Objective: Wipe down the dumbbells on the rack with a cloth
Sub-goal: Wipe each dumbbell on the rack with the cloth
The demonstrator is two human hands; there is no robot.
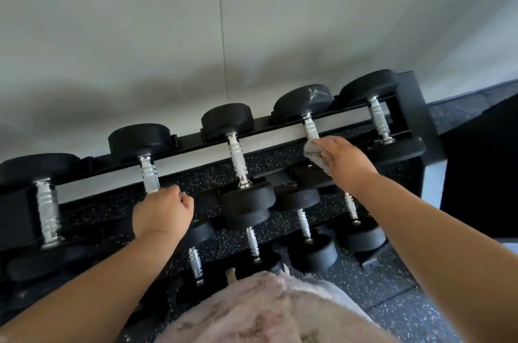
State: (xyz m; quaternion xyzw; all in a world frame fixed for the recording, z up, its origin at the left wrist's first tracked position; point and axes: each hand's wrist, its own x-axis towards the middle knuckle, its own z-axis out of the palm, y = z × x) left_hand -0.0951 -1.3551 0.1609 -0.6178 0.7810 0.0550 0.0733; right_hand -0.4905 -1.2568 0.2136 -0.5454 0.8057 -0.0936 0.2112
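cloth (pixel 316 155): grey, bunched against chrome handle of fourth dumbbell (pixel 310 125), top tier of rack (pixel 417 107) | right hand (pixel 340 160): fingers curled round cloth | left hand (pixel 162 211): fingers curled at near end of second dumbbell (pixel 150 174), hold cannot be told

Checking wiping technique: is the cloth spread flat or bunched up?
Bunched: the grey cloth is crumpled under the right hand against a dumbbell handle.

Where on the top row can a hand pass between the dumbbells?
Open gaps lie between the leftmost handle and the second handle, and between the second and the middle handle. The right hand with the cloth covers the near end of the fourth handle. Below, the lower dumbbell heads sit crowded.
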